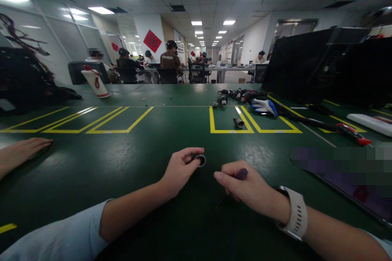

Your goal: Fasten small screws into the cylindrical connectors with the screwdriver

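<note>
My left hand (180,170) is closed, thumb and fingers pinching a short metal ring-like tube (202,162) whose round opening faces me. My fingers cover the rest of that tube. To its right, my right hand (246,187) is wrapped around a tool with a dark purple handle (241,174), which looks like a screwdriver. A thin dark shape shows below this hand, too dim to make out clearly. The two hands are apart, low over the green table (147,163). Beyond them, a small dark metal cylindrical part (239,122) lies inside a yellow taped frame.
Another person's hand (26,151) rests flat at the left edge. Several metal parts (235,96) and a blue-white glove (265,107) lie at the back right. A red-black tool (353,133) and a tablet-like device (346,183) are right. A white cup (95,82) stands back left.
</note>
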A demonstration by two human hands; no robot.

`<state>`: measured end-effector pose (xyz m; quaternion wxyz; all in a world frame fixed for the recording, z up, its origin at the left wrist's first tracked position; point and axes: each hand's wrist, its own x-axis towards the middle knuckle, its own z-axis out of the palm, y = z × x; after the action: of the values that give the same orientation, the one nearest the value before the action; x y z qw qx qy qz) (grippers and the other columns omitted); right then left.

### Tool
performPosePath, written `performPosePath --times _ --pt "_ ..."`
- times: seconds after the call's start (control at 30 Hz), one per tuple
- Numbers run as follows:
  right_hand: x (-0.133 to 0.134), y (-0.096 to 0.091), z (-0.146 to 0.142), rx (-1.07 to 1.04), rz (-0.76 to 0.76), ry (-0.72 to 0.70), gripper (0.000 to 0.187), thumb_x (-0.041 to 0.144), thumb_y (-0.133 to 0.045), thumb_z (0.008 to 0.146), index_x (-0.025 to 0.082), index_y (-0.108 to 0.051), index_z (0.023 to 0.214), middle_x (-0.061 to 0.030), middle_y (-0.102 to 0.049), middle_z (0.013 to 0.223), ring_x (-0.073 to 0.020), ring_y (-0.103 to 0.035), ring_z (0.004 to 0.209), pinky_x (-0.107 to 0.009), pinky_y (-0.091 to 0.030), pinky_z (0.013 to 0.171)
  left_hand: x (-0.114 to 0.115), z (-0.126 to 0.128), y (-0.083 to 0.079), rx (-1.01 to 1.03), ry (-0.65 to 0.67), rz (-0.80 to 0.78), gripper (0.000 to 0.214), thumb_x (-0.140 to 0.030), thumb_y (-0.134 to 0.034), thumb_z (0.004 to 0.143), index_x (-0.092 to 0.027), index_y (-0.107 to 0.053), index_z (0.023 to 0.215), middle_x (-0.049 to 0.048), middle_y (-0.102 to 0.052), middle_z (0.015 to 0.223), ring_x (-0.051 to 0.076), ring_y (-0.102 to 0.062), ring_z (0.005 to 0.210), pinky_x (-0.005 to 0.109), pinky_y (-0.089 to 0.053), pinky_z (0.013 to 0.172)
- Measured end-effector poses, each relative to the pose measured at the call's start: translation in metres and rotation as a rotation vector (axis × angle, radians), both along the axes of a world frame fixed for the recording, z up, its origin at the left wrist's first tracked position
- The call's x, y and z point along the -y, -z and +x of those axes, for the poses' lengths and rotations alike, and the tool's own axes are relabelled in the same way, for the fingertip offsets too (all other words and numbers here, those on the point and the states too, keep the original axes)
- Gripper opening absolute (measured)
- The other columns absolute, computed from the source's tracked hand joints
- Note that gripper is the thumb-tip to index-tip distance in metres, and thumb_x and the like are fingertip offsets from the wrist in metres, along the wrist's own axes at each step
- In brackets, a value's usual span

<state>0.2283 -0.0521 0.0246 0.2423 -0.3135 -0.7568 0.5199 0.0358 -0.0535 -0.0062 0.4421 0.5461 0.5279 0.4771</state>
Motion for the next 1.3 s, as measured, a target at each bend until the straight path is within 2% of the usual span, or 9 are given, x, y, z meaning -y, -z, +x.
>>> performPosePath --times 0.1,0.23,0.37,0.5,0.63,0.83,1.03,1.3 --pt "-0.003 0.005 0.0 -0.07 -0.079 0.06 0.038 0.037 -0.046 0.085 0.016 -0.049 0.053 0.0058 -0.04 0.044 -0.0064 -0.039 0.04 -0.02 -0.03 0.041 0.001 0.0 -0.004 0.069 -0.005 -0.03 0.035 -0.012 -0.06 0.071 -0.017 -0.059 0.105 0.0054 -0.067 0.103 0.02 -0.062 0.098 0.035 -0.047 0.09" --pt "-0.008 0.015 0.001 -0.303 -0.148 0.16 0.038 0.039 -0.045 0.086 0.017 -0.05 0.056 0.0051 -0.043 0.048 -0.0069 -0.041 0.044 -0.02 -0.033 0.043 0.0 0.0 -0.008 0.114 -0.014 -0.054 0.033 -0.011 -0.058 0.073 -0.018 -0.058 0.105 0.0046 -0.067 0.103 0.018 -0.061 0.098 0.033 -0.045 0.091" --pt "-0.009 0.022 0.002 -0.399 0.006 0.279 0.034 0.037 -0.047 0.086 0.017 -0.053 0.059 0.0039 -0.048 0.052 -0.0077 -0.045 0.049 -0.021 -0.036 0.049 -0.001 0.001 -0.008 0.124 -0.032 -0.087 0.037 -0.011 -0.059 0.073 -0.018 -0.055 0.108 0.0051 -0.066 0.103 0.018 -0.061 0.098 0.033 -0.045 0.091" --pt "-0.009 0.023 0.002 -0.376 0.131 0.313 0.028 0.035 -0.051 0.085 0.017 -0.056 0.063 0.0032 -0.051 0.057 -0.0091 -0.048 0.055 -0.023 -0.039 0.055 -0.001 0.001 -0.006 0.108 -0.06 -0.069 0.033 -0.012 -0.062 0.07 -0.018 -0.056 0.102 0.0051 -0.063 0.108 0.018 -0.06 0.098 0.032 -0.046 0.089" --pt "-0.01 0.022 0.002 -0.354 0.154 0.33 0.022 0.034 -0.054 0.082 0.018 -0.056 0.068 0.0025 -0.054 0.061 -0.0107 -0.05 0.058 -0.025 -0.04 0.056 0.0 0.001 -0.006 0.101 -0.036 -0.084 0.032 -0.013 -0.06 0.072 -0.018 -0.056 0.103 0.0048 -0.064 0.104 0.017 -0.06 0.097 0.032 -0.046 0.089" --pt "-0.009 0.019 0.003 -0.294 0.208 0.343 0.022 0.035 -0.056 0.08 0.017 -0.057 0.068 0.0012 -0.055 0.062 -0.0113 -0.051 0.058 -0.025 -0.04 0.054 0.001 0.002 -0.009 0.114 -0.044 -0.092 0.034 -0.011 -0.061 0.07 -0.017 -0.056 0.104 0.0063 -0.064 0.106 0.018 -0.06 0.098 0.034 -0.046 0.091" --pt "-0.006 0.015 0.004 -0.224 0.264 0.298 0.025 0.033 -0.045 0.086 0.016 -0.058 0.073 -0.0019 -0.058 0.068 -0.0138 -0.054 0.064 -0.028 -0.042 0.058 0.002 0.003 -0.008 0.141 -0.033 -0.091 0.038 -0.012 -0.062 0.07 -0.016 -0.056 0.107 0.0064 -0.066 0.102 0.019 -0.061 0.098 0.035 -0.045 0.091" --pt "-0.002 0.016 -0.001 -0.125 0.444 0.223 0.02 0.024 -0.043 0.087 0.017 -0.057 0.075 -0.0018 -0.058 0.071 -0.0133 -0.054 0.067 -0.027 -0.041 0.062 0.005 0.004 -0.008 0.16 -0.013 -0.088 0.036 -0.01 -0.062 0.069 -0.017 -0.057 0.104 0.0053 -0.067 0.1 0.018 -0.062 0.094 0.033 -0.048 0.087"
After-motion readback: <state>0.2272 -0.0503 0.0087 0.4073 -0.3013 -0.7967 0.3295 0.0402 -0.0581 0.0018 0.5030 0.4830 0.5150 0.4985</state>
